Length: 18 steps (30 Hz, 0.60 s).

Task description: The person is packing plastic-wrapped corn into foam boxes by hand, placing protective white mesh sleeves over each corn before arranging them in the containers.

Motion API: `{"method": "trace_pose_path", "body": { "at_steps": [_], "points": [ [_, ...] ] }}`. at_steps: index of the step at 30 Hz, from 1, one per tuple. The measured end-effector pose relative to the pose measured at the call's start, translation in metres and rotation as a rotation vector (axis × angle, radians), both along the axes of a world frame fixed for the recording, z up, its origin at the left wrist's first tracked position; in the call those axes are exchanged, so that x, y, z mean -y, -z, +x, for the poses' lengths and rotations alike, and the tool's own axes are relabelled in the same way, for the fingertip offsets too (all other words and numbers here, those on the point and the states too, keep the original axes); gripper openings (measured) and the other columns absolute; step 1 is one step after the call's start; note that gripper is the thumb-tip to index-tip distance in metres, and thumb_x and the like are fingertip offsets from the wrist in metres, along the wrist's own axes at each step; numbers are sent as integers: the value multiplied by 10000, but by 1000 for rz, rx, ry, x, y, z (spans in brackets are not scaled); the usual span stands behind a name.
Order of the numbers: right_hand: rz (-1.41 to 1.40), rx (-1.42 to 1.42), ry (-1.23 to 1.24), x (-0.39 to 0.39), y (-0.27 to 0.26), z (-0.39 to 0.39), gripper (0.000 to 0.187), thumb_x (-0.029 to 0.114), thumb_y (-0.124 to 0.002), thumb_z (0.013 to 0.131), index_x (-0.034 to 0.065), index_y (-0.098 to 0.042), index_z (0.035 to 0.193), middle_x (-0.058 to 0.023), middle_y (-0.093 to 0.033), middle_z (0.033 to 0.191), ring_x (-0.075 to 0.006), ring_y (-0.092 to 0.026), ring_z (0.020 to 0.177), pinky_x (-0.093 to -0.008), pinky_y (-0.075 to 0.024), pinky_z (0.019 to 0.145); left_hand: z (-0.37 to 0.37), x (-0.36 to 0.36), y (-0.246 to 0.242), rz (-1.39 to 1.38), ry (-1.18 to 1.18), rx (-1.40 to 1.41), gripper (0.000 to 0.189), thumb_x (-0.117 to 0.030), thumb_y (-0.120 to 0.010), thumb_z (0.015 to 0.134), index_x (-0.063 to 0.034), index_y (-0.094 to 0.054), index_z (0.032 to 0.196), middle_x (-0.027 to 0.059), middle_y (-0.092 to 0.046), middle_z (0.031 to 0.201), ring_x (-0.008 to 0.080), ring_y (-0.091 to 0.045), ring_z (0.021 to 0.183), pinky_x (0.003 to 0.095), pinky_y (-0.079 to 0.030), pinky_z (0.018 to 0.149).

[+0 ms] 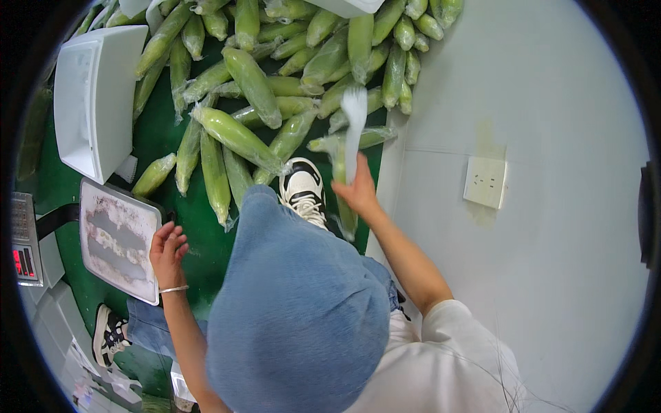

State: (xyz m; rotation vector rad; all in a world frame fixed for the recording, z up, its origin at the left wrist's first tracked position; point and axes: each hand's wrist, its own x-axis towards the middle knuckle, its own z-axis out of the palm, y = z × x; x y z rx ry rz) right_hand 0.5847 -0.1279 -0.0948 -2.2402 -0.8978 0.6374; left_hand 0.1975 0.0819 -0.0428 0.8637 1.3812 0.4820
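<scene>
My right hand [359,188] grips a long white item [355,134], blurred, with a ragged, split upper end. A film-wrapped ear of corn [347,214] in green husk lies just under this hand; whether the hand touches it, I cannot tell. My left hand [169,250], fingers half curled and holding nothing, hovers at the right edge of a stained scale platform [121,237]. More wrapped corn ears [240,137] lie on the green floor [196,279] ahead, heaped toward the top.
A white foam box [116,103] stands beyond the platform. The scale's display panel [23,258] glows red at far left. Blue fabric [299,299] fills the centre foreground, near a white-and-black shoe [304,193]. At right rises a pale wall [542,289] with a socket plate [485,181].
</scene>
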Motion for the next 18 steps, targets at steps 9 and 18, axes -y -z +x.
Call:
{"method": "trace_pose_path", "body": {
  "at_steps": [9, 18],
  "points": [
    [-502, 106, -1275, -187, -163, -41, 232, 96, -592, 710, 11, -602, 925, -194, -582, 1006, -354, -603, 847, -420, -489, 720, 182, -17, -154, 1380, 844, -641, 622, -100, -593, 804, -66, -326, 1365, 146, -528, 1240, 304, -531, 1111, 352, -439, 906],
    [612, -182, -687, -185, -75, -55, 281, 60, -702, 672, 40, -614, 938, -104, -546, 959, -253, -551, 784, -323, -462, 683, 147, 28, -54, -201, 182, 224, 393, -188, -556, 901, -2, -447, 1230, 36, -599, 943, 113, -557, 794, 259, -463, 735]
  ]
}}
